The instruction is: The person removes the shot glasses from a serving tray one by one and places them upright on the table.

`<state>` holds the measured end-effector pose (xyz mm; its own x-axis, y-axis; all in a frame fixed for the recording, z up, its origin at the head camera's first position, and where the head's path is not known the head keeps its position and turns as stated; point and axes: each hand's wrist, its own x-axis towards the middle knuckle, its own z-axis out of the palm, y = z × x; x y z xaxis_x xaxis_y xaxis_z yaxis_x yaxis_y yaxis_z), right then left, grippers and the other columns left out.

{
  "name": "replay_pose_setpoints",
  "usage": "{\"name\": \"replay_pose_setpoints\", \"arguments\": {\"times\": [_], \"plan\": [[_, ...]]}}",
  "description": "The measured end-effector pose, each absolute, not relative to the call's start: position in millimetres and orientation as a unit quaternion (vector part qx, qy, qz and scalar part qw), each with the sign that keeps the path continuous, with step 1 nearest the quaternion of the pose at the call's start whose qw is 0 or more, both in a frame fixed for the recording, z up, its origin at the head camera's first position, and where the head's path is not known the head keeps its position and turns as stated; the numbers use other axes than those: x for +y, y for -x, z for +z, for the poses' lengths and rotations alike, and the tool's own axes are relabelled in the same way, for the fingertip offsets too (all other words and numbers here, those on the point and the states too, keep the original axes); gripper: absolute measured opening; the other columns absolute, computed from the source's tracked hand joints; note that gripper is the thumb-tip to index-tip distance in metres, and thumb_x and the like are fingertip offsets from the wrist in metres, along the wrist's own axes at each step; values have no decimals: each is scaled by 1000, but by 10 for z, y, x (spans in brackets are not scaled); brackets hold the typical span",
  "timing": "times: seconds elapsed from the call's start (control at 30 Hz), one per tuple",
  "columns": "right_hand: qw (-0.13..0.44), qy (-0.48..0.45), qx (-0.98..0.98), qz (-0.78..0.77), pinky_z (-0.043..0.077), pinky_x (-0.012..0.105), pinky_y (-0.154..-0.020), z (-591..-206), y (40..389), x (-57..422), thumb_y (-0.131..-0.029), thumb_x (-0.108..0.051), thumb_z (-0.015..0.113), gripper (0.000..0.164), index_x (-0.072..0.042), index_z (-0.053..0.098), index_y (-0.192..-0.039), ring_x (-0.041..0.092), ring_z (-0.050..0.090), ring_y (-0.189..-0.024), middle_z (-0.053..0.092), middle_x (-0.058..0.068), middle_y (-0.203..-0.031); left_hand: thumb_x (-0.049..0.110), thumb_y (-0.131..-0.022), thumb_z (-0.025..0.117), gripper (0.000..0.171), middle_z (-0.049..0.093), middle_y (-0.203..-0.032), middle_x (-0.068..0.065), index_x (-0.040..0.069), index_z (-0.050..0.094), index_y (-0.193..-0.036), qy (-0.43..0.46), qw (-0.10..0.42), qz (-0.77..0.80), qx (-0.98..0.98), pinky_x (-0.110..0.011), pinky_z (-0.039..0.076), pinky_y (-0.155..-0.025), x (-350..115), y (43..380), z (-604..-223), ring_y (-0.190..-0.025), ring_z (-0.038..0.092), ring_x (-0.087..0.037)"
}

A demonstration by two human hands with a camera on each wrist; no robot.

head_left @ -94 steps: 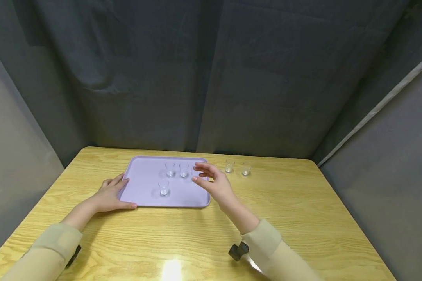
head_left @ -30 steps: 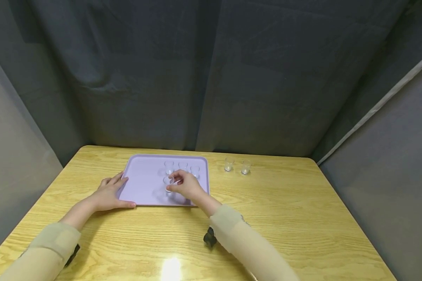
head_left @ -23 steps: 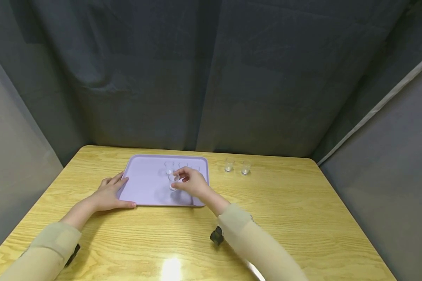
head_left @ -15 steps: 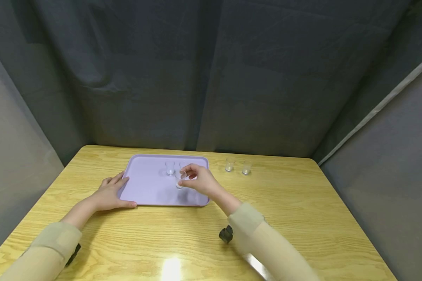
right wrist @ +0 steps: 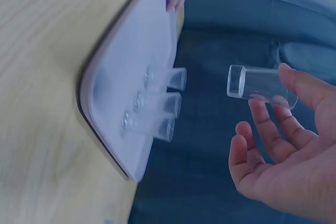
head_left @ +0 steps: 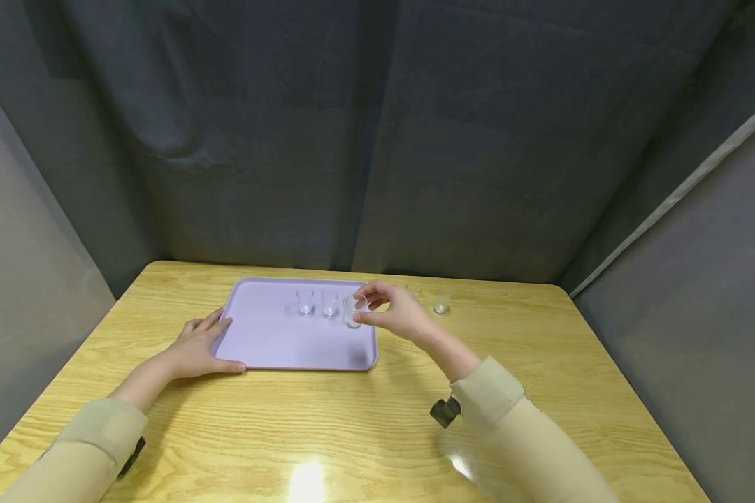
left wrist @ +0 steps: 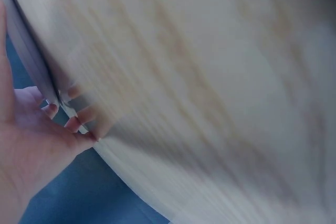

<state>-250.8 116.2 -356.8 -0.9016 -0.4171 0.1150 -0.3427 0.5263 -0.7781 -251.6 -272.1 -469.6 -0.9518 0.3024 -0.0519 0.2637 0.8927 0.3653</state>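
Glass [right wrist: 257,83] hovers over wooden table [head_left: 365,426], dark curtain [head_left: 277,161] behind.

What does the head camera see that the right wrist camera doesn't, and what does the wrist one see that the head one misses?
Only the head view: both sleeves and the whole left hand.

Only the right wrist view: the inside of the right hand, and a clear gap between the held glass and three glasses on the tray.

Both: the purple tray, glasses on it, and the right hand holding a glass.
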Motion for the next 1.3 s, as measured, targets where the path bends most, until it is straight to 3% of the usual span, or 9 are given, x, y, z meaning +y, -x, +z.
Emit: {"name": "replay_pose_setpoints", "arguments": {"times": [0.63,1.0,1.3], "plan": [[18,178,904,-388,48,34,-78,-3042,2449,2085,-83,-28,73,37,-15,62,-116,19,58,-99,65,4,-107,73,-65,67,116,13,-154,-24,-1,30,-146,-146,53,183,971,-72,25,-94,-2703,2500,-4701,-131,15,-52],[-6,122,919,-375,48,37,-84,-3062,2534,2578,-86,-33,70,42,-10,60,-119,24,56,-104,61,10,-115,76,-64,66,118,11,-155,-22,1,28,-147,-144,58,183,971,-72,24,-96,-2700,2499,-4697,-132,13,-51],[-2,56,922,-383,46,35,-85,-3347,2690,2841,-87,-35,68,46,-7,57,-121,26,53,-105,58,14,-118,77,-63,65,120,11,-155,-23,0,28,-147,-147,58,177,971,-72,24,-95,-2712,2510,-4706,-131,14,-52]]}}
